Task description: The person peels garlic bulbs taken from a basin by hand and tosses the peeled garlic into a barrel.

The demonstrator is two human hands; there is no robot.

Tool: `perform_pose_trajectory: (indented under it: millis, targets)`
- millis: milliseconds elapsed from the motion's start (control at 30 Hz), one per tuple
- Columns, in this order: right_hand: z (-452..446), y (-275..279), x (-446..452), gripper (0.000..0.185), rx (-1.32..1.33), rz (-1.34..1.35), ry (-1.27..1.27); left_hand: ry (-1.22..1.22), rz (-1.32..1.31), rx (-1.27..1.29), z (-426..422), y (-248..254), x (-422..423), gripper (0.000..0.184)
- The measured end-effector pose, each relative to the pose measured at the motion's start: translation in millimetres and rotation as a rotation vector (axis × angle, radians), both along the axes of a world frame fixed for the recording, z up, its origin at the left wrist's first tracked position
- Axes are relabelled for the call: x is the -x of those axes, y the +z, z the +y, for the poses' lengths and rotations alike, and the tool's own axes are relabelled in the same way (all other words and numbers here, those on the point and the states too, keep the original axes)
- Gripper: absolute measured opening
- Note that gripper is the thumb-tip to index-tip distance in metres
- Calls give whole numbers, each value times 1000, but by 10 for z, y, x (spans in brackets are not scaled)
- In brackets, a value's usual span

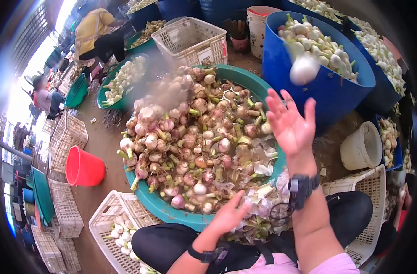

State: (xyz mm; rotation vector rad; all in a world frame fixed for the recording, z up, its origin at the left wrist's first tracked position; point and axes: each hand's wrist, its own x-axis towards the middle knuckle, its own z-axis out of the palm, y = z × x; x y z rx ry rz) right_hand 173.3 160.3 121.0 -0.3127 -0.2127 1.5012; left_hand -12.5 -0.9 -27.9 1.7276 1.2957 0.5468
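A peeled white garlic bulb (304, 70) is in mid-air, blurred, above my right hand and in front of the blue barrel (286, 68). My right hand (291, 125) is raised with its palm up and fingers spread, holding nothing. Low over the near rim of the green tub (147, 201), my left hand (229, 213) has its thumb and fingers apart, beside a heap of loose garlic skins (263, 205). Unpeeled garlic bulbs (185, 150), many with stems, fill the tub, partly in murky water.
Peeled garlic fills the blue barrel and lies in a white crate (110, 217) by my left knee. A red bucket (85, 166) stands left, a white bucket (361, 145) right. Behind the tub is another white crate (190, 41). A person in yellow (92, 32) bends at the back left.
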Motion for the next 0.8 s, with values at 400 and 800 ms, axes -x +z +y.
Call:
perform_pose_trajectory:
  millis: [400, 800]
  targets:
    - [21, -2019, 1139, 26, -447, -2343, 627, 762, -254, 268, 399, 14, 134, 64]
    - [-915, -840, 738, 14, -906, -2294, 486, 748, -554, 272, 399, 155, 325, 27]
